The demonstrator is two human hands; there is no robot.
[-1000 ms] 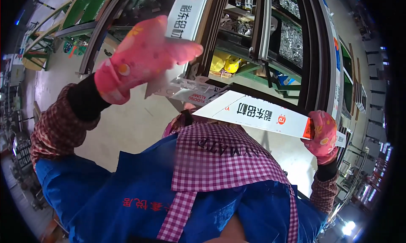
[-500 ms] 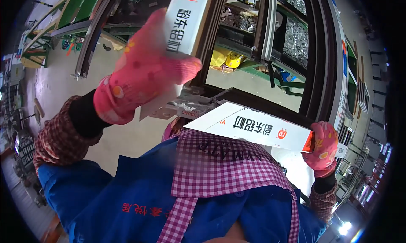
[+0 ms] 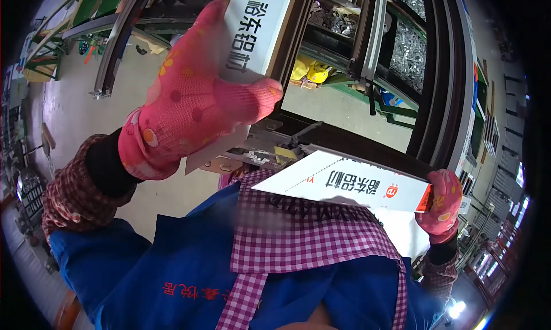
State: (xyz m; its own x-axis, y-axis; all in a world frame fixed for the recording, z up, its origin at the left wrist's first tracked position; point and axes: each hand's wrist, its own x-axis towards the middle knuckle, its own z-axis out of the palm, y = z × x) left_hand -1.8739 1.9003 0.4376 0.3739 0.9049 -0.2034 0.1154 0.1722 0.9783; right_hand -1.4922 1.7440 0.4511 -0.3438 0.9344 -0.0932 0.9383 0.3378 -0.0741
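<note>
A dark brown aluminium profile frame spans the space before me, its outer faces covered with white printed protective film. My left hand, in a pink patterned knit glove, is closed round the left bar over its white film; the thumb lies across the near end. My right hand, gloved alike, is wrapped round the near right corner, beside the orange end of the film on the near bar. At the near left corner, small metal parts and a yellowish piece show. The fingers' undersides are hidden.
Beyond the frame are green metal stands, loose profiles and piles of silvery scrap. A yellow object lies low behind it. Another dark profile juts out at the left. My checked apron is close to the near bar.
The frame has shifted slightly to the right in view, and both hands keep their hold. More of the metal parts at the near left corner now shows, including the yellowish piece.
</note>
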